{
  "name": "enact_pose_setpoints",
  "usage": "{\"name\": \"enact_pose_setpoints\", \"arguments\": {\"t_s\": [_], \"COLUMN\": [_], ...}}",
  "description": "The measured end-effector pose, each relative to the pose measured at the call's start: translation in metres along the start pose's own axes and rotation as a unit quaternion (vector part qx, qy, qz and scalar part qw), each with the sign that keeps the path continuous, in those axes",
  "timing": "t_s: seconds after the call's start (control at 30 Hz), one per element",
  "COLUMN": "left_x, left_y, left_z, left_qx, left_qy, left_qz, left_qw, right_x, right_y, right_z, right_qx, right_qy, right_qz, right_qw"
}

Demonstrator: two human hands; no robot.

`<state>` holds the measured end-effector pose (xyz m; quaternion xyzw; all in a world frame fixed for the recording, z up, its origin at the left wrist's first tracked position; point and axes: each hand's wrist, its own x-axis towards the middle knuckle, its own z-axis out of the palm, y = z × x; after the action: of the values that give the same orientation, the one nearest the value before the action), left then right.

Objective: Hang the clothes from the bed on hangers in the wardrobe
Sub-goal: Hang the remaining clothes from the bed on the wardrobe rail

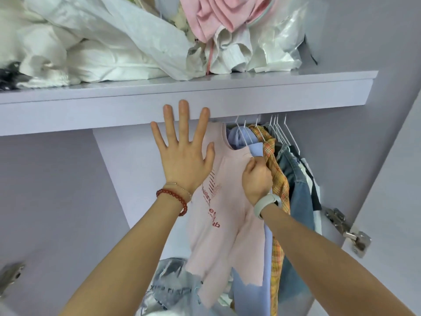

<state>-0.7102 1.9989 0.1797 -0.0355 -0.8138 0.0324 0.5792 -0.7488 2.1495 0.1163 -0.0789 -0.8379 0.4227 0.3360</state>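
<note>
A pale pink t-shirt (227, 215) with red lettering hangs in the wardrobe, under the shelf. My right hand (256, 179) pinches its fabric near the right shoulder, fingers curled. My left hand (182, 153) is held up flat with fingers spread, in front of the shirt's left side and the shelf edge. To the right hang a light blue garment (255, 149), an orange plaid shirt (276, 176) and denim pieces (293, 179) on white wire hangers (279, 131). The hanger under the pink shirt is hidden.
The lilac wardrobe shelf (250, 96) above carries white plastic bags (102, 42), white cloth and a pink garment (216, 17). A metal door hinge (350, 233) sits at the right, another (11, 277) at the left. Plastic-wrapped items (170, 288) lie on the wardrobe floor.
</note>
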Motion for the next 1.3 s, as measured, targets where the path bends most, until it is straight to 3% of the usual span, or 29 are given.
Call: {"name": "enact_pose_setpoints", "arguments": {"t_s": [0.13, 0.3, 0.43, 0.6, 0.73, 0.83, 1.0, 1.13, 1.3], "left_x": [-0.001, 0.000, -0.008, -0.073, -0.161, -0.230, -0.329, -0.374, -0.417], "left_y": [0.000, 0.004, 0.010, 0.031, 0.058, 0.078, 0.116, 0.165, 0.237], "left_z": [-0.002, -0.008, -0.017, -0.020, -0.032, -0.057, -0.121, -0.185, -0.288], "left_qx": [0.007, 0.002, -0.030, -0.135, -0.186, -0.228, -0.314, -0.373, -0.424], "left_qy": [-0.003, -0.031, -0.070, -0.152, -0.271, -0.344, -0.460, -0.523, -0.563], "left_qz": [0.003, -0.008, -0.035, -0.060, -0.024, 0.017, 0.099, 0.203, 0.360], "left_qw": [1.000, 0.999, 0.996, 0.977, 0.944, 0.911, 0.825, 0.739, 0.611], "right_x": [-0.006, 0.002, -0.012, -0.057, -0.122, -0.196, -0.345, -0.454, -0.581], "right_y": [0.015, 0.017, 0.025, 0.048, 0.093, 0.131, 0.168, 0.179, 0.178], "right_z": [0.013, 0.009, -0.011, -0.062, -0.110, -0.147, -0.214, -0.286, -0.369], "right_qx": [-0.030, -0.007, -0.012, -0.087, -0.192, -0.242, -0.266, -0.296, -0.302], "right_qy": [-0.013, -0.069, -0.115, -0.092, -0.054, -0.058, -0.082, -0.058, 0.031], "right_qz": [-0.025, 0.009, -0.069, -0.155, -0.187, -0.101, 0.150, 0.326, 0.502], "right_qw": [0.999, 0.998, 0.991, 0.980, 0.962, 0.963, 0.949, 0.896, 0.810]}}
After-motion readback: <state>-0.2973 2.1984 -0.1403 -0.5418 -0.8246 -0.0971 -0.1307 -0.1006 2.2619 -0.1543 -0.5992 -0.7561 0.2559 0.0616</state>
